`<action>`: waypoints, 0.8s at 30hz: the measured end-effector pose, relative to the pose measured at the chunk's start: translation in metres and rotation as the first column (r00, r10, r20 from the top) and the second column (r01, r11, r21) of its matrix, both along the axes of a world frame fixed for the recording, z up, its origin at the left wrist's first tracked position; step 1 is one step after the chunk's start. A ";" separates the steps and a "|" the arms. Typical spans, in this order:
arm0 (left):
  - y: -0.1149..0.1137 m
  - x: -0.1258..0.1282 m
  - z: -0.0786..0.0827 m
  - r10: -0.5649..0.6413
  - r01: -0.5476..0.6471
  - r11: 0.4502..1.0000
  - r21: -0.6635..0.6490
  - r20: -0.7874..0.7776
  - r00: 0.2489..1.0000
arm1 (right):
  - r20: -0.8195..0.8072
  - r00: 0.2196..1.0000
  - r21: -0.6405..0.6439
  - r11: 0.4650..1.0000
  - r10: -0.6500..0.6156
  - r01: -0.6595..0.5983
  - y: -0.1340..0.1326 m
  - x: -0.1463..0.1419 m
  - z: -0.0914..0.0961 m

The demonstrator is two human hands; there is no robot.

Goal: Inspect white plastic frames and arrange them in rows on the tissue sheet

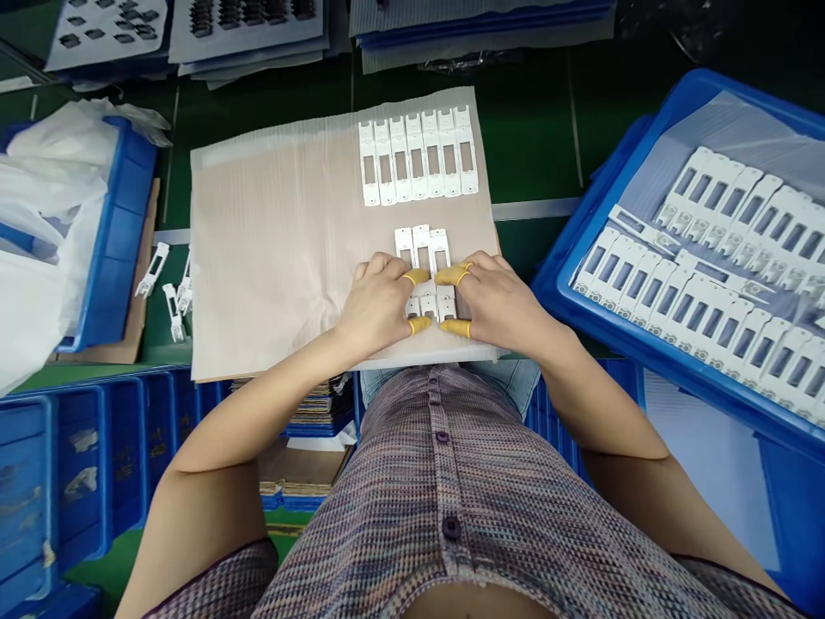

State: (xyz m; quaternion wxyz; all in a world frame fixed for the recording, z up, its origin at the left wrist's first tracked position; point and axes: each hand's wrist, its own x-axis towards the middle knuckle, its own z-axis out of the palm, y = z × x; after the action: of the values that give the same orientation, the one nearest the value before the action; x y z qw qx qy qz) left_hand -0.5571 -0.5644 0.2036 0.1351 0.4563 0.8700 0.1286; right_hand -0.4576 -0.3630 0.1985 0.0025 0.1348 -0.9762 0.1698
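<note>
Three slim white plastic parts [422,249], each with a rectangular window, lie side by side near the front of a sheet-covered board [271,249]. My left hand [377,301] holds their left side between thumb and index finger. On the right side, my right hand [499,297] is closed against the same group in a like way. Yellow finger cots cover both thumbs and index fingers. Fingertips hide some of the parts' middle. Just beyond them, a neat row of several matching white parts [416,159] lies on the sheet.
To the right, a blue tray [554,292] holds rows of similar white parts. At left stand a blue bin [119,232] with white wrapping and a few loose white parts [153,270]. Stacked sheets [251,52] bearing small dark pieces lie at the back.
</note>
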 end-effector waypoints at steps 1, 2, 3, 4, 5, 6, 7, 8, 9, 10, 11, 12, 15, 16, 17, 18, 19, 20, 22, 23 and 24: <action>0.001 0.001 0.002 0.002 -0.002 1.000 0.005 0.001 1.000 | -0.008 1.000 -0.011 1.000 -0.005 0.005 0.001 0.002 0.002; 0.002 0.002 0.005 0.002 -0.002 1.000 0.009 0.001 1.000 | -0.016 1.000 -0.018 1.000 -0.011 0.011 0.002 0.005 0.005; 0.004 0.004 0.008 0.001 -0.001 1.000 0.014 0.001 1.000 | -0.023 1.000 -0.017 1.000 -0.019 0.019 0.003 0.008 0.008; 0.006 0.006 0.011 -0.004 0.003 1.000 0.020 0.003 1.000 | -0.029 0.999 -0.008 1.000 -0.030 0.029 0.005 0.012 0.010; 0.009 0.009 0.013 -0.008 0.008 1.000 0.025 0.006 1.000 | -0.033 0.999 0.007 0.999 -0.040 0.040 0.007 0.016 0.013; 0.012 0.012 0.016 -0.013 0.013 1.000 0.026 0.011 1.000 | -0.035 0.998 0.025 0.998 -0.050 0.050 0.010 0.020 0.015; 0.016 0.014 0.017 -0.018 0.018 1.000 0.024 0.014 1.000 | -0.033 0.998 0.043 0.997 -0.060 0.062 0.012 0.024 0.017; 0.020 0.017 0.019 -0.024 0.024 1.000 0.019 0.017 1.000 | -0.029 0.997 0.061 0.995 -0.071 0.073 0.015 0.027 0.018; 0.025 0.019 0.019 -0.032 0.032 0.999 0.012 0.020 0.999 | -0.022 0.996 0.076 0.994 -0.083 0.084 0.017 0.030 0.019; 0.029 0.021 0.020 -0.041 0.041 0.999 0.002 0.023 0.999 | -0.011 0.996 0.089 0.992 -0.093 0.094 0.020 0.033 0.020; 0.033 0.022 0.019 -0.053 0.053 0.999 -0.008 0.028 0.998 | 0.001 0.995 0.101 0.990 -0.103 0.103 0.022 0.035 0.020; 0.037 0.024 0.019 -0.066 0.066 0.998 -0.017 0.034 0.997 | 0.014 0.994 0.111 0.988 -0.110 0.108 0.023 0.036 0.020; 0.044 0.027 0.017 -0.091 0.093 0.995 -0.041 0.045 0.995 | 0.044 0.993 0.131 0.986 -0.113 0.107 0.025 0.039 0.019; 0.045 0.028 0.016 -0.094 0.096 0.994 -0.044 0.043 0.995 | 0.050 0.992 0.133 0.985 -0.115 0.108 0.025 0.039 0.018; 0.046 0.028 0.014 -0.095 0.097 0.994 -0.045 0.039 0.995 | 0.053 0.991 0.132 0.985 -0.119 0.111 0.025 0.039 0.018; 0.047 0.029 0.013 -0.096 0.097 0.994 -0.044 0.034 0.995 | 0.059 0.990 0.129 0.985 -0.125 0.117 0.025 0.039 0.017; 0.047 0.029 0.012 -0.097 0.098 0.994 -0.043 0.029 0.995 | 0.066 0.989 0.122 0.985 -0.130 0.121 0.026 0.038 0.017; 0.046 0.029 0.011 -0.097 0.098 0.994 -0.042 0.023 0.995 | 0.076 0.988 0.111 0.986 -0.131 0.122 0.027 0.038 0.016; 0.045 0.029 0.008 -0.097 0.098 0.995 -0.034 0.021 0.995 | 0.096 0.988 0.072 0.991 -0.123 0.116 0.031 0.040 0.016; 0.044 0.029 0.006 -0.098 0.099 0.995 -0.026 0.027 0.995 | 0.101 0.988 0.042 0.993 -0.114 0.110 0.034 0.041 0.015; 0.042 0.028 0.005 -0.100 0.101 0.995 -0.016 0.037 0.994 | 0.097 0.990 0.005 0.995 -0.104 0.104 0.038 0.043 0.015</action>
State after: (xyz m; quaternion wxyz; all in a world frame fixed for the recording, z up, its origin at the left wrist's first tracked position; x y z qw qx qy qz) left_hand -0.5289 -0.5224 0.2085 0.1613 0.4959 0.8445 0.1224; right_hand -0.4147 -0.3248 0.2133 -0.0363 0.0752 -0.9809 0.1758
